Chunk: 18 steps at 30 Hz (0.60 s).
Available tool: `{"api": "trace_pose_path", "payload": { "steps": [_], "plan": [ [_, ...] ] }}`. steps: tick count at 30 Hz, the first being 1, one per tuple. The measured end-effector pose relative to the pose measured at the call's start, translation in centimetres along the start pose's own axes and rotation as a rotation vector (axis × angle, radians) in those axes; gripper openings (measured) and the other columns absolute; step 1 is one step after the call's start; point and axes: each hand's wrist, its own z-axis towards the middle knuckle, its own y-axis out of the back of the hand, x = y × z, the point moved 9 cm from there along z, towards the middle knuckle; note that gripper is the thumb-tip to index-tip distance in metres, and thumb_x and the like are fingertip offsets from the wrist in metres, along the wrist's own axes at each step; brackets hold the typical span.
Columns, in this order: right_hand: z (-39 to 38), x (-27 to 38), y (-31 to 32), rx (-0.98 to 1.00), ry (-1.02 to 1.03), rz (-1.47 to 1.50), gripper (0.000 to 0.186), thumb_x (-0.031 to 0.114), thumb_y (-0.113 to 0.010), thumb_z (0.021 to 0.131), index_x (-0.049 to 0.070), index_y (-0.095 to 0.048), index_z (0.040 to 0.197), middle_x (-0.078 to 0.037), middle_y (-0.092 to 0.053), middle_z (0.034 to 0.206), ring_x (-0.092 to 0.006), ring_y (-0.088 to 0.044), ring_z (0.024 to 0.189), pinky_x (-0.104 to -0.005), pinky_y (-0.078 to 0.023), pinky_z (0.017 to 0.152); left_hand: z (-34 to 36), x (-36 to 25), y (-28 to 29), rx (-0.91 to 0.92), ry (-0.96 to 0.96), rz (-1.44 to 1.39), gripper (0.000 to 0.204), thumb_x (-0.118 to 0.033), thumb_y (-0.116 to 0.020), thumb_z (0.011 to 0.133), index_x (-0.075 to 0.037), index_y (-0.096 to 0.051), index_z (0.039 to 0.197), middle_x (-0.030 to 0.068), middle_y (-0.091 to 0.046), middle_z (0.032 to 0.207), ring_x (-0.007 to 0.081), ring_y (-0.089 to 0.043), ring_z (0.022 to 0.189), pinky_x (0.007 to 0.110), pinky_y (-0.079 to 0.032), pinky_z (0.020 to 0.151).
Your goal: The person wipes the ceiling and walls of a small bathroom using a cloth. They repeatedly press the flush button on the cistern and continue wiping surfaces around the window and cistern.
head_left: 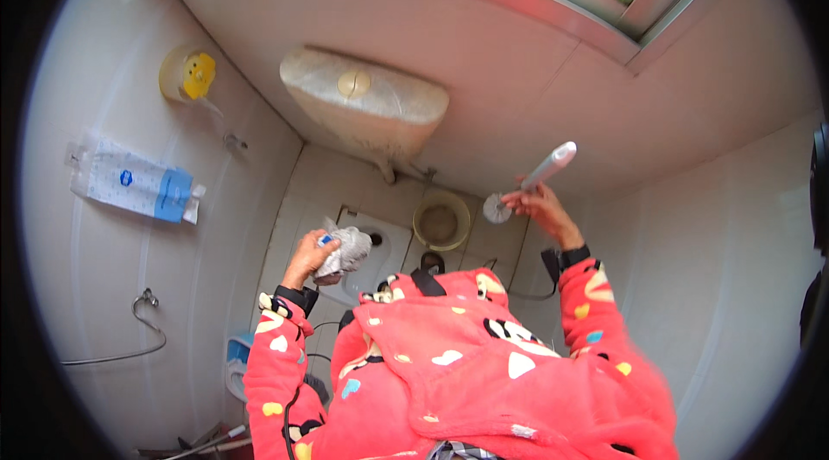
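Observation:
My left hand is closed around a crumpled whitish-grey bundle, a cloth or a bag, with a small blue patch by the thumb. It is held over the white squat toilet in the floor and hides part of the pan. My right hand grips a toilet brush by its pale handle. The handle's end points up and to the right, and the round white bristle head hangs on the left side of the hand. A round bucket stands on the floor between both hands.
A stained cistern hangs on the far wall under the window frame. On the left wall are a yellow paper holder, a hanging tissue pack and a tap with a hose. A blue-and-white container stands lower left.

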Motion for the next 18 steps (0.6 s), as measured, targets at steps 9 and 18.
{"api": "trace_pose_path", "payload": {
  "steps": [9,18],
  "plan": [
    [6.0,-7.8,5.5,-0.239,0.099,-0.945,0.036,0.038,-0.071,0.084,0.006,-0.068,0.099,-0.005,-0.068,0.077,-0.0141,-0.064,0.067,-0.0290,-0.050,0.061,-8.4,10.4,-2.1,-0.096,0.268,-0.348,0.028,-0.023,-0.070,0.084,0.001,-0.063,0.095,0.0018,-0.062,0.081,0.0097,-0.056,0.072,0.027,-0.046,0.062],
    [11.5,-20.0,8.8,-0.212,0.009,-0.615,0.041,0.040,-0.076,0.079,0.010,-0.067,0.105,-0.002,-0.066,0.080,-0.0128,-0.061,0.067,-0.0292,-0.049,0.061,-15.1,13.6,-7.8,-0.048,0.406,-0.247,0.033,-0.029,-0.072,0.082,0.001,-0.062,0.094,0.0032,-0.061,0.081,0.0120,-0.054,0.071,0.030,-0.045,0.064]
  ]
}}
